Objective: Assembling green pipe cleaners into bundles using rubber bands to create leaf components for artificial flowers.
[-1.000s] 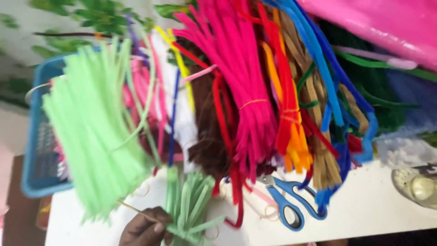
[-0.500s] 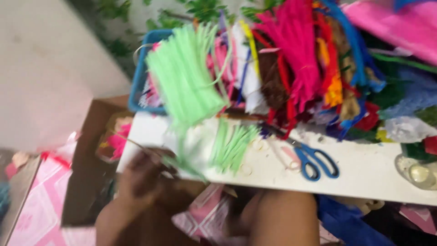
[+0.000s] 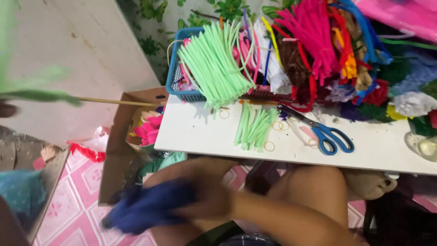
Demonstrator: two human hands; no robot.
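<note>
My right hand (image 3: pixel 207 200) is low over my lap, blurred, and grips a dark blue fuzzy bundle (image 3: pixel 145 207). Only a dark sliver of my left hand (image 3: pixel 6 109) shows at the far left edge. It holds a thin wooden stick (image 3: pixel 118 102) with blurred green fuzzy wrapping (image 3: pixel 43 93) on the near end, pointing towards the table. Cut light green pipe cleaner pieces (image 3: pixel 256 126) lie on the white table (image 3: pixel 195 132), below a big bundle of light green pipe cleaners (image 3: pixel 214 64).
Blue-handled scissors (image 3: pixel 325 132) and small rubber bands lie on the table. A blue basket (image 3: pixel 175 79) and heaps of coloured pipe cleaners (image 3: pixel 318 41) fill the back. An open cardboard box (image 3: pixel 119 136) with pink pieces stands on the pink floor. A glass jar (image 3: pixel 425 146) sits at the right.
The view has swung left and down. My left hand carried the stick with green wrapping away from the table to the far left. My right hand dropped to my lap onto the blue bundle.
</note>
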